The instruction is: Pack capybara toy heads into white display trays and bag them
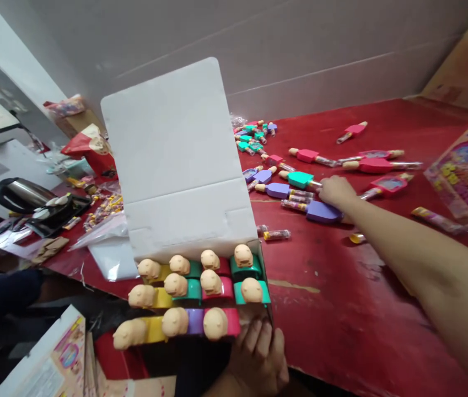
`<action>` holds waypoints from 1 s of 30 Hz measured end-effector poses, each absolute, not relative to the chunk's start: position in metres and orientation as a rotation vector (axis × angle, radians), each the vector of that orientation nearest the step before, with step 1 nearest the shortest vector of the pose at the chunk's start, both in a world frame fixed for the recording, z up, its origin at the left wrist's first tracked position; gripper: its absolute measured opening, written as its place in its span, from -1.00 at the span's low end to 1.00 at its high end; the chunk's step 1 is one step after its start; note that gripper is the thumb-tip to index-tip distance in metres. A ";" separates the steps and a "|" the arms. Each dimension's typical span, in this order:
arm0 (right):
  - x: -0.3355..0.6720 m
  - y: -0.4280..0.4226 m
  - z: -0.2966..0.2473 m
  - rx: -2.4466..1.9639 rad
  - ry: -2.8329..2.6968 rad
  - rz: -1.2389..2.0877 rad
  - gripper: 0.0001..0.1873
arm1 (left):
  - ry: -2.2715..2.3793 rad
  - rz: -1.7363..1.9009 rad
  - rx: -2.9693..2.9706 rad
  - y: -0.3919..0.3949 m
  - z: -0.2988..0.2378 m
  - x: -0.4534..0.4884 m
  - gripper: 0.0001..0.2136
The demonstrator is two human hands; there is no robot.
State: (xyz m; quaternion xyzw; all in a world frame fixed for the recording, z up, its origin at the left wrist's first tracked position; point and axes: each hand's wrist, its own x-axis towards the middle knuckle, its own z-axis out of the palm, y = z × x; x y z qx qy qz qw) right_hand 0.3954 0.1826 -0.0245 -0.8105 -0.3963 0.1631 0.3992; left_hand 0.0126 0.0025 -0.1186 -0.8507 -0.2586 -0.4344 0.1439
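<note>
My left hand (256, 358) is at the bottom of the view, its fingers pressed against the underside of a white cardboard display box (176, 149). The box tilts, with its lid standing up. Several toy candy tubes with pale pig heads (211, 281) and coloured bodies sit in rows inside it. My right hand (336, 192) reaches across the red table (341, 275), fingers bunched at the tube ends beside a teal pig-head candy toy (300, 179) and a purple one (322, 212). Whether it grips one is hidden. More loose toys (254, 138) lie further back.
A printed pink card (465, 171) lies at the table's right edge. On the left stand a steel kettle (22, 196), a black tray (58, 215), plastic bags and a red bag (93, 149). Printed cartons (52, 358) sit low at bottom left. A white wall runs behind.
</note>
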 end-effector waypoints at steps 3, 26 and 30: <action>0.394 0.154 -0.015 -1.847 -0.961 0.445 -0.62 | -0.742 -1.189 -2.517 0.001 -0.109 0.008 -0.74; 0.151 -0.066 0.007 -1.209 -1.011 0.866 -0.84 | -0.861 -0.820 -3.773 -0.028 -0.054 -0.013 -0.79; 0.124 -0.029 0.032 -1.083 -0.859 0.200 -0.77 | -1.176 -1.825 -2.839 -0.018 -0.059 -0.055 -0.85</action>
